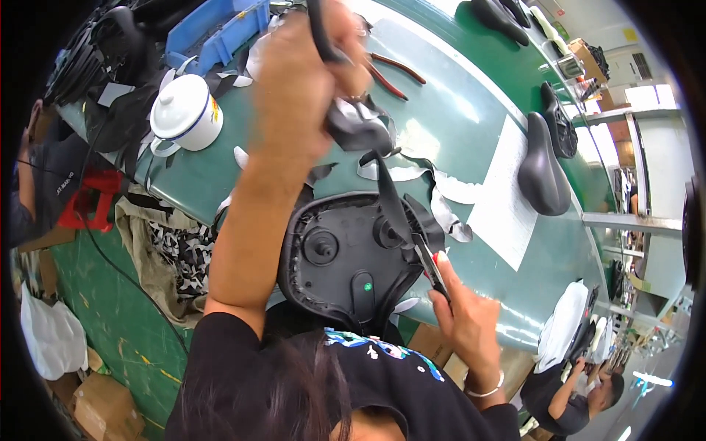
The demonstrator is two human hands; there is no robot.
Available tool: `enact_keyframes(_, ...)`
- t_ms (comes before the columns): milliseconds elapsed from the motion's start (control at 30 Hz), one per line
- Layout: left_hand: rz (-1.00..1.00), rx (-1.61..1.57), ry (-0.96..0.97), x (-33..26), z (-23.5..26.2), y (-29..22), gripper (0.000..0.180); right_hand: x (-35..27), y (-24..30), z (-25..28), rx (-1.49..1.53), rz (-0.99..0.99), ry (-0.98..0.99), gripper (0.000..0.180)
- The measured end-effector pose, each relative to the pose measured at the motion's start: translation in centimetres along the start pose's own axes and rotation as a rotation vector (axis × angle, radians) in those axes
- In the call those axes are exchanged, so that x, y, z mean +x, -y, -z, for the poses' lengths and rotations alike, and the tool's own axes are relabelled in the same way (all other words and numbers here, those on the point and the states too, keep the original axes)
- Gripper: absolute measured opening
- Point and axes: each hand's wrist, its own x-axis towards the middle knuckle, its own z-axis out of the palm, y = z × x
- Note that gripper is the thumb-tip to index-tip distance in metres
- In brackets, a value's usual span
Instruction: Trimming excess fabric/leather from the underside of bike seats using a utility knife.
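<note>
A black bicycle saddle [342,220] lies underside up near my body, showing round sockets and a small green dot. My left hand [316,81], blurred and raised above the table, is closed on a black strip of cover material [392,198]. Pulled taut, the strip runs down to the saddle's right edge. My right hand [467,316] grips a utility knife [432,273] with a bit of red on it, its blade end against the strip near that edge. Curled black-and-white offcuts [441,202] lie beyond the saddle.
Red-handled pliers [397,70] rest behind my left hand. On the left stand a white lidded enamel mug [184,117] and a blue bin [220,33]. A paper sheet [507,198] and finished saddles [544,169] lie right. A sack of scraps [176,253] is below the table edge.
</note>
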Motion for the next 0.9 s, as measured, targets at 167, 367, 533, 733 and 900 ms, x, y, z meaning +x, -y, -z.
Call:
enact_keyframes(167,-0.847,-0.126,-0.29,-2.0,4.2,-8.3,0.022,-3.6,3.6,-2.0,0.998,-0.612,0.168,0.06)
enact_keyframes(367,-0.309,1.364,0.173,-5.5,3.1,3.7,0.049,0.4,2.2,-6.7,1.28,-0.308,-0.313,0.092)
enact_keyframes(533,0.688,1.024,0.773,-5.8,4.0,2.7,0.047,4.2,-0.3,-5.9,1.277,-0.291,-0.448,0.074)
enact_keyframes(733,0.588,0.047,-0.083,2.6,1.9,6.8,0.044,10.5,-11.7,1.9,1.051,-0.259,-1.219,0.04)
enact_keyframes(900,-0.075,0.195,-0.252,5.3,0.4,17.8,0.027,19.5,-15.7,1.1,1.094,-0.235,-0.781,0.038)
